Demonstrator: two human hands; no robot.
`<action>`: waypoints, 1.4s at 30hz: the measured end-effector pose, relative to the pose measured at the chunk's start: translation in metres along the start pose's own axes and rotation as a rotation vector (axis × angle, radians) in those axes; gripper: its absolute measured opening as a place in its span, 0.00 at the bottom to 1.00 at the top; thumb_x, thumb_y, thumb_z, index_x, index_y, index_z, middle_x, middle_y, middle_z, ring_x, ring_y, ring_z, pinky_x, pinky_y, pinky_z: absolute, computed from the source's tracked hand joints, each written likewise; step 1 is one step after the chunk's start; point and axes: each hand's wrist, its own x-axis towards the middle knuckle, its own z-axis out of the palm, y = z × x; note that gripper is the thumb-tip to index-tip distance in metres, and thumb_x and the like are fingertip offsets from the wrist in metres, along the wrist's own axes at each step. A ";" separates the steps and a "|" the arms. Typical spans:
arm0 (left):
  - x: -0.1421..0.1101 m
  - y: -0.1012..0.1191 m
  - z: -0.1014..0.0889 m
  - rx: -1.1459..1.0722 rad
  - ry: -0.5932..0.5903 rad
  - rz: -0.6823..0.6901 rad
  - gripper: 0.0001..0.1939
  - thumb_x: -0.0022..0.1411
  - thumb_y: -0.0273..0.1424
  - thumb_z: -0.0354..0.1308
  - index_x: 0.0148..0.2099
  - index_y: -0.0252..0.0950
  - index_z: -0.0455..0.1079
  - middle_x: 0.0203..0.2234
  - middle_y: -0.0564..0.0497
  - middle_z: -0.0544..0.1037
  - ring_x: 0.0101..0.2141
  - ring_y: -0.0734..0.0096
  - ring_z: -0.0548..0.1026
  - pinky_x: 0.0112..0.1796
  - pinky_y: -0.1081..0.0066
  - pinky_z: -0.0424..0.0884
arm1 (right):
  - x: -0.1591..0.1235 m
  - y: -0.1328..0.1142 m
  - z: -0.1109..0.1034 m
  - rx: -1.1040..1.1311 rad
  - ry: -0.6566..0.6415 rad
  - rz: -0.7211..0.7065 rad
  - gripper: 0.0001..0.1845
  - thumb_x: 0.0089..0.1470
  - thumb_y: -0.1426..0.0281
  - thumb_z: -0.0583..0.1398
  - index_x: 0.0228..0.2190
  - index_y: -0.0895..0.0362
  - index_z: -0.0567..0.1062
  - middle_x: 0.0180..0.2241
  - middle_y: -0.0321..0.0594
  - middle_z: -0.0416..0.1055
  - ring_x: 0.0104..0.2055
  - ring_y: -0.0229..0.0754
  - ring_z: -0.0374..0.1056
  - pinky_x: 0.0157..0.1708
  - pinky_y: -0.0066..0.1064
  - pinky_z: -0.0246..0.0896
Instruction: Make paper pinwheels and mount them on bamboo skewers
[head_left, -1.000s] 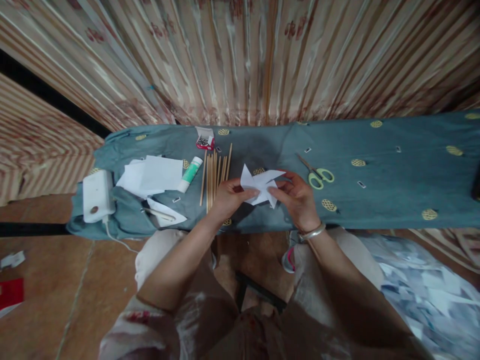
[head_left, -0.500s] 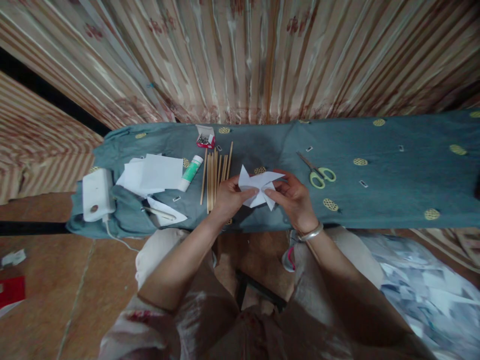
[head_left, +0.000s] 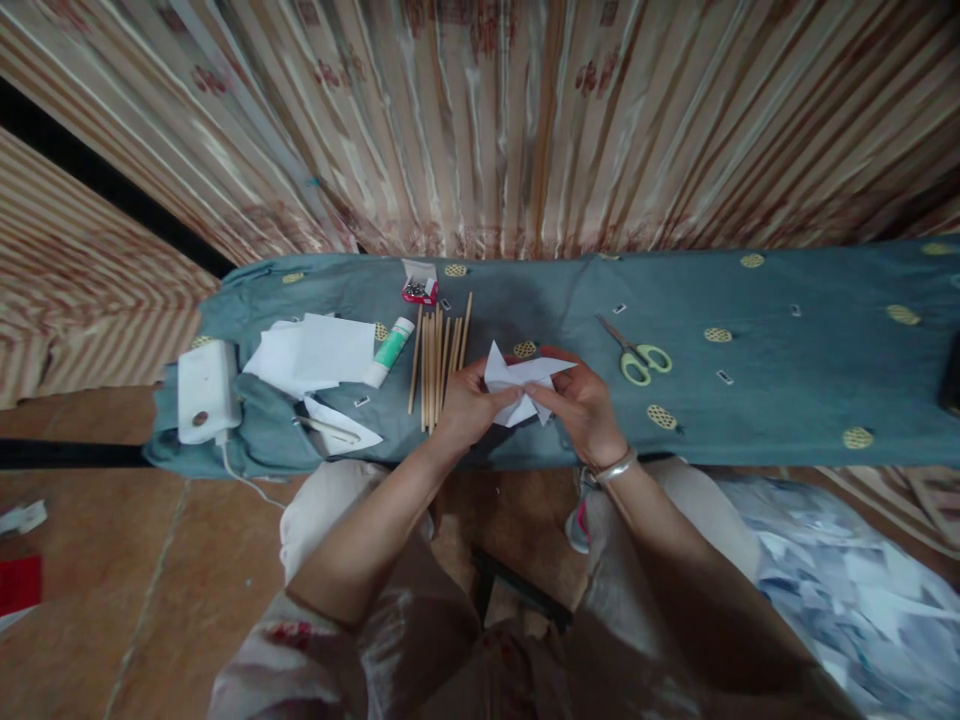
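A white paper pinwheel with pointed blades is held between both hands over the near part of the cloth-covered table. My left hand grips its left side, thumb pressed near the centre. From the right, my right hand pinches it, its thumb meeting the left one at the middle. The fingers behind the paper are mostly hidden. Several wooden sticks lie just left of my left hand. Green-handled scissors rest to the right of my right hand.
On the table's left lie white paper sheets, a glue stick, an open red box of small metal pieces, a pen on a paper scrap and a white corded device. A bag of papers sits lower right.
The thumbs have come together at the pinwheel's centre, the right hand moving slightly inward. The whole view has shifted a little; the table items lie as before.
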 end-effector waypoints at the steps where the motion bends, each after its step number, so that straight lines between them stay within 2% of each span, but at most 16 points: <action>1: 0.000 0.001 0.000 -0.021 0.001 -0.004 0.22 0.35 0.33 0.73 0.37 0.34 0.77 0.25 0.54 0.80 0.25 0.71 0.75 0.30 0.72 0.70 | 0.000 0.000 0.001 0.007 0.007 0.000 0.33 0.34 0.60 0.74 0.43 0.54 0.71 0.32 0.35 0.80 0.35 0.45 0.76 0.37 0.37 0.73; 9: -0.005 0.009 -0.006 -0.157 0.014 -0.098 0.26 0.30 0.34 0.75 0.36 0.34 0.77 0.25 0.53 0.80 0.25 0.70 0.75 0.31 0.70 0.70 | 0.003 -0.003 0.009 0.002 -0.018 -0.002 0.32 0.33 0.59 0.74 0.41 0.51 0.72 0.34 0.35 0.80 0.37 0.47 0.77 0.38 0.39 0.74; 15: -0.005 0.006 -0.012 -0.167 0.029 -0.089 0.23 0.32 0.34 0.74 0.35 0.34 0.77 0.24 0.53 0.80 0.25 0.70 0.74 0.31 0.70 0.70 | 0.002 -0.007 0.021 0.025 -0.050 0.018 0.32 0.32 0.59 0.75 0.41 0.53 0.73 0.32 0.35 0.80 0.34 0.44 0.76 0.37 0.36 0.73; 19: -0.003 0.006 -0.016 -0.184 0.032 -0.053 0.20 0.34 0.31 0.72 0.35 0.34 0.77 0.25 0.52 0.80 0.25 0.70 0.75 0.32 0.70 0.69 | 0.003 -0.012 0.020 0.046 0.007 0.001 0.30 0.36 0.56 0.74 0.40 0.54 0.75 0.29 0.34 0.79 0.29 0.39 0.73 0.31 0.30 0.70; 22: -0.002 0.009 -0.020 -0.180 0.086 -0.023 0.19 0.35 0.30 0.71 0.35 0.34 0.78 0.25 0.52 0.80 0.26 0.70 0.75 0.33 0.70 0.69 | 0.007 -0.015 0.012 0.072 0.094 -0.036 0.26 0.42 0.52 0.70 0.40 0.54 0.77 0.31 0.37 0.79 0.31 0.38 0.74 0.29 0.28 0.67; 24: 0.000 0.014 -0.024 -0.180 0.119 -0.013 0.20 0.35 0.30 0.71 0.36 0.34 0.78 0.26 0.51 0.81 0.27 0.68 0.76 0.34 0.69 0.70 | 0.011 -0.014 0.007 0.048 0.131 -0.048 0.24 0.42 0.53 0.70 0.38 0.54 0.78 0.32 0.38 0.79 0.32 0.39 0.74 0.29 0.29 0.67; 28: 0.006 0.030 -0.041 -0.216 0.214 0.061 0.19 0.35 0.31 0.71 0.35 0.34 0.78 0.27 0.51 0.81 0.28 0.68 0.77 0.34 0.69 0.72 | 0.015 -0.008 0.007 -0.052 0.100 -0.036 0.21 0.37 0.55 0.73 0.31 0.55 0.80 0.26 0.38 0.78 0.26 0.37 0.70 0.26 0.29 0.64; 35: 0.016 0.058 -0.084 -0.235 0.420 0.321 0.18 0.39 0.34 0.72 0.36 0.34 0.78 0.30 0.50 0.83 0.34 0.68 0.79 0.42 0.68 0.73 | 0.014 0.000 0.025 -0.190 -0.022 0.002 0.24 0.35 0.48 0.71 0.23 0.55 0.77 0.18 0.34 0.73 0.20 0.34 0.64 0.21 0.28 0.62; 42: 0.012 0.072 -0.107 -0.326 0.550 0.381 0.18 0.38 0.32 0.73 0.35 0.34 0.77 0.29 0.52 0.82 0.34 0.69 0.79 0.43 0.70 0.72 | 0.017 0.008 0.032 -0.312 -0.101 0.043 0.25 0.39 0.46 0.68 0.18 0.55 0.74 0.16 0.33 0.71 0.18 0.33 0.62 0.21 0.27 0.60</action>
